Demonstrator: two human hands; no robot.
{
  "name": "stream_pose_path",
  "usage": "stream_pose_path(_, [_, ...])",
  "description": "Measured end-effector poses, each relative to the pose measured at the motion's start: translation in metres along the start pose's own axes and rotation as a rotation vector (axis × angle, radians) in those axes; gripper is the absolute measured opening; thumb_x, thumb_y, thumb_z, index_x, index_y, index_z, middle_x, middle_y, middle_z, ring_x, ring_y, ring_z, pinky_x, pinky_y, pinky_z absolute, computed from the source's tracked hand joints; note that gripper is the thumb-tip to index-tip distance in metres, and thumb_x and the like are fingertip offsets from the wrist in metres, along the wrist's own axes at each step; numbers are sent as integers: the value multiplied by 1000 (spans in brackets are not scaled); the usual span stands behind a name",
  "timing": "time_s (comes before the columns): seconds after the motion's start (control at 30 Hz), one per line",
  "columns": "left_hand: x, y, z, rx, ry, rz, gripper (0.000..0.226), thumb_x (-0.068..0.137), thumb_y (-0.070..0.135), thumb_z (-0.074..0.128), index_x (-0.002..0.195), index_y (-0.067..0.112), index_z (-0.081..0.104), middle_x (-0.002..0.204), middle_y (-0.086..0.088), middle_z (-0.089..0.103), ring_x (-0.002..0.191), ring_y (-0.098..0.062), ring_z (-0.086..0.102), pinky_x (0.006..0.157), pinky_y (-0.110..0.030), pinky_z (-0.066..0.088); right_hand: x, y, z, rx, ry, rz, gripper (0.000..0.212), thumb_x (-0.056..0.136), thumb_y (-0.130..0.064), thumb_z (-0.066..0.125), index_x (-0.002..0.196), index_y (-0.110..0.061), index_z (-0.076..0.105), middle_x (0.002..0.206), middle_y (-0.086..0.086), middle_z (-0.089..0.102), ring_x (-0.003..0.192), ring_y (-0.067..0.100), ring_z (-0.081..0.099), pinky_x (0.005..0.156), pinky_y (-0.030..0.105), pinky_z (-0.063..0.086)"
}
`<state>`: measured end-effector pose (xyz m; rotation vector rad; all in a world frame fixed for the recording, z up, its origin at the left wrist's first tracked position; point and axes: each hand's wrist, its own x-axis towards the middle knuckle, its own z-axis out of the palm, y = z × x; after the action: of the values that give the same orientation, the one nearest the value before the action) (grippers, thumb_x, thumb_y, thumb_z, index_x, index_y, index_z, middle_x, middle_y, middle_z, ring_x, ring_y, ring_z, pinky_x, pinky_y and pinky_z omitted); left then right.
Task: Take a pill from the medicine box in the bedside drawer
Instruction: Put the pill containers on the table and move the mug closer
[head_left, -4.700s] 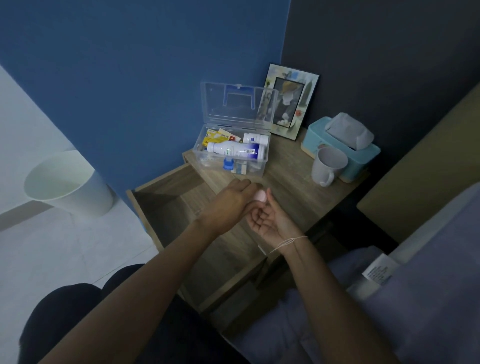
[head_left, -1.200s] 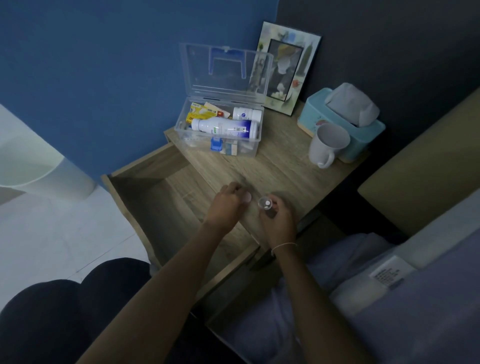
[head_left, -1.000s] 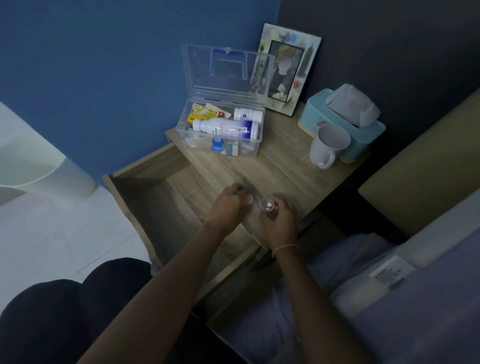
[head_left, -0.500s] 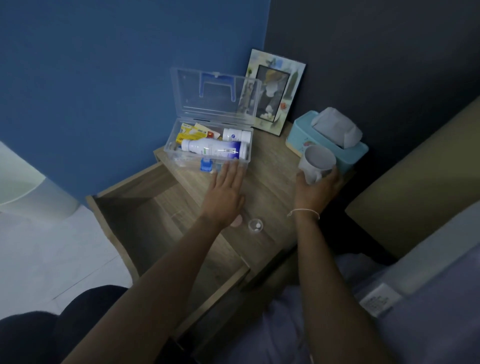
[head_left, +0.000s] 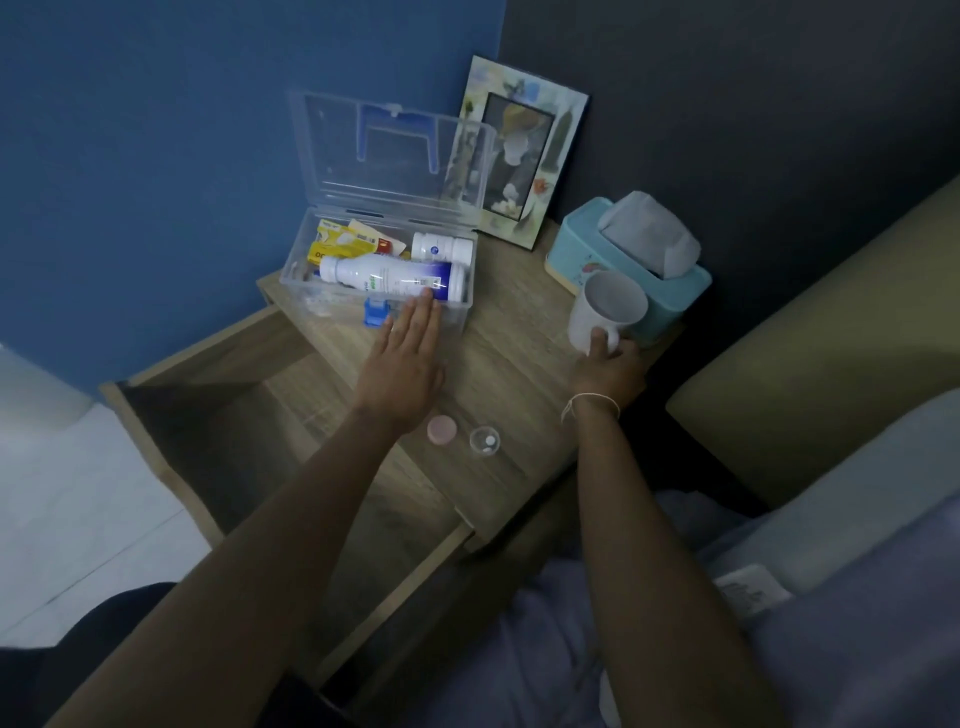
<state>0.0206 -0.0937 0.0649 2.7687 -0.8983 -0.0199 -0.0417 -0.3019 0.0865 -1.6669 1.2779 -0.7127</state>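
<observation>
Reaching across the open drawer (head_left: 218, 415), which gapes empty at my left, I stretch my left hand (head_left: 402, 371) flat, fingers straight and together, holding nothing; its fingertips touch the front wall of the clear medicine box (head_left: 306, 291). That box sits on the bedside table (head_left: 509, 322) with its lid propped upright, so the big white bottle (head_left: 389, 275) and the packets inside are in plain reach. I judge I am about to close it or push it back, since the pill is already out. Just behind my left wrist lies a pink cap (head_left: 442, 430), and beside it a small clear cup (head_left: 484, 440) keeps the white pill (head_left: 489, 441) from rolling off. Farther right, my right hand (head_left: 608, 364) curls around the handle of the white mug (head_left: 605, 312), which stands against the blue tissue box (head_left: 623, 265), probably for water to swallow with.
</observation>
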Motion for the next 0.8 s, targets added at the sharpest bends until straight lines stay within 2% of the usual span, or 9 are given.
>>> stream_pose_path(0.2, [-12,0,0,-62,14,-20,70,98,26,38,151,8,-3,162,-10,-5,150,-24,-4,122,-38,2,-19,8,-2,92,31,-62,32,87,-29,67,86,2,64,89,17,69,87,27,64,63,19,34])
stream_pose_path(0.37, [-41,-4,14,-125,-28,-72,65,101,30,31,151,10,-4,162,-8,-5,149,-22,-2,121,-38,3,-50,22,-2,135,-35,-115,30,83,-31,71,82,-2,66,85,15,73,81,24,67,66,21,42])
stream_pose_path(0.53, [-66,-1,27,-192,-62,-91,60,103,33,26,151,10,-1,162,-8,-1,149,-20,-2,118,-32,-3,-77,32,-10,90,-70,-197,28,81,-31,73,78,-4,65,73,6,68,69,16,60,63,20,39])
stream_pose_path(0.7, [-78,6,33,-248,-91,-104,58,103,36,21,151,9,3,162,-8,1,149,-18,-1,118,-30,-4,-96,40,-17,86,-112,-252,27,81,-28,74,77,-2,65,71,8,69,65,15,59,59,18,38])
stream_pose_path(0.8, [-81,8,32,-263,-99,-103,56,103,36,19,151,9,7,162,-9,4,149,-19,1,121,-33,-1,-103,45,-19,66,-169,-272,26,82,-30,73,78,-5,65,74,9,72,68,16,62,63,25,45])
